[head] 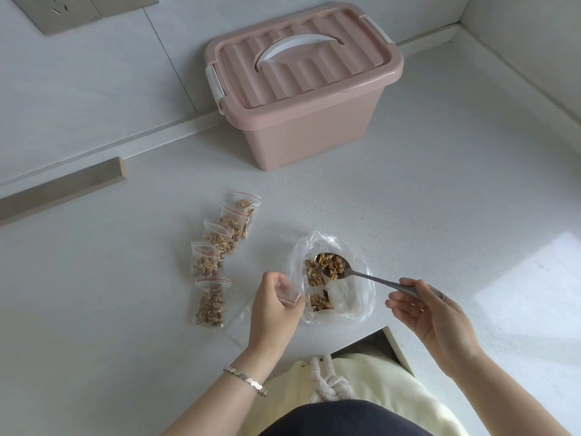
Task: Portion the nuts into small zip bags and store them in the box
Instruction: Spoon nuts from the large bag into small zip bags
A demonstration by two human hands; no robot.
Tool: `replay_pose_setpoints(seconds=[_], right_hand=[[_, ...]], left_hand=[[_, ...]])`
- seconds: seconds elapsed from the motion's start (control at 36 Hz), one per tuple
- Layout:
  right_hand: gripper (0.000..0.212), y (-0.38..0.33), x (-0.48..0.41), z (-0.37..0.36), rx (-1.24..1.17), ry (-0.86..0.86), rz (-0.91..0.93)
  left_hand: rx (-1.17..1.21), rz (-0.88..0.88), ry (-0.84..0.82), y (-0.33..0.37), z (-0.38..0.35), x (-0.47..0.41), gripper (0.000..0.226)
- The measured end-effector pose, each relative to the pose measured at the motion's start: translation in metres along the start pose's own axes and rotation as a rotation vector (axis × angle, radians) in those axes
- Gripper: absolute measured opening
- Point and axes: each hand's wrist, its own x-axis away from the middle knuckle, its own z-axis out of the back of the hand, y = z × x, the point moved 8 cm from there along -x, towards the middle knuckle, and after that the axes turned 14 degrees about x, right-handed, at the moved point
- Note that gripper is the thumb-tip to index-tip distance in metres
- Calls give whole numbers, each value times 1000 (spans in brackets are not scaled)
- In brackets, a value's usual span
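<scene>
Room: grey rectangular socket plate (63, 11) is sitting top L on the pale grey panelled wall (94, 89). A taupe wooden trim strip (63, 190) is running along the wall base at L. The white speckled stone countertop (440, 215) is filling most of the view, w/ a bright sunlight patch (534, 278) falling on it at far R. The counter edge is cutting in at bottom ctr.

Task items, L to R: five small clear zip bags w/ red seal lines (217, 247), each filled w/ brown walnut pieces, are lying in an overlapping row on the counter L of ctr. The nearest one is lying slightly apart from the rest.

Left hand (273, 309), silver link bracelet (245, 377) on its wrist, is pinching an empty small clear zip bag (287, 295) by its red-lined top btwn thumb and fingers, just beside the big bag.

The dusty-pink plastic storage box (301, 127) is standing at the back by the wall, its ribbed pink lid (301, 67) on and white carry handle (298, 45) lying flat.

The large crumpled clear plastic bag (355, 297) is lying open on the counter in front, loose walnut pieces (314, 272) inside.

A silver metal spoon (377, 279) is hovering over that bag, bowl heaped w/ walnuts. Right hand (434, 313) is gripping the spoon handle end, fingers curled under, thumb on top.
</scene>
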Motion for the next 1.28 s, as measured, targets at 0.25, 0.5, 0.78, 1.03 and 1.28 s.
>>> replay_pose_setpoints(seconds=[0.25,0.5,0.78,1.03,1.28], right_hand=[[26,-13,28,-39,-39,-51,115],[46,-26,45,-45,74,-10,299],[50,-49,68,-51,488,-16,593],[30,-64,78,-52,754,32,783],[25,-39,35,-18,847,123,370]], left_hand=[[13,-18,-38,28,-16,-1,31],[32,0,-12,41,-18,-4,35],[-96,-125,-33,45,-19,-4,39],[-122,-130,-57,40,-17,-2,33],[-328,-59,-131,6,-12,-5,36]])
